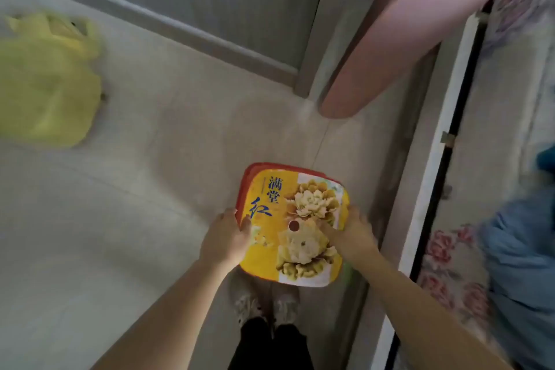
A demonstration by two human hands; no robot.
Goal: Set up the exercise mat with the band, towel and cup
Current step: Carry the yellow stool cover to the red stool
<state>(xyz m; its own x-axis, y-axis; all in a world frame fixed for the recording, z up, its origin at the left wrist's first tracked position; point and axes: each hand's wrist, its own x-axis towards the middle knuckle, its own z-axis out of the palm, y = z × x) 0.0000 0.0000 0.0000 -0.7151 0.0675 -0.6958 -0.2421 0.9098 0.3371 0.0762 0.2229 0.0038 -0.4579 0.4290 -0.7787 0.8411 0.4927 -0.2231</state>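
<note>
I hold a square red plastic stool [292,222] with a yellow flower-printed seat top and a small hole in its middle, above my feet. My left hand [225,239] grips its left edge and my right hand [350,234] grips its right edge. A rolled pink exercise mat [390,39] leans from the upper right down to the floor beside a door frame. No band, towel or cup shows in this view.
A yellow-green plastic bag [48,81] lies on the pale tiled floor [120,219] at the left. A grey door [210,0] stands ahead. On the right is a bed with a floral sheet [450,255] and blue cloth [522,249].
</note>
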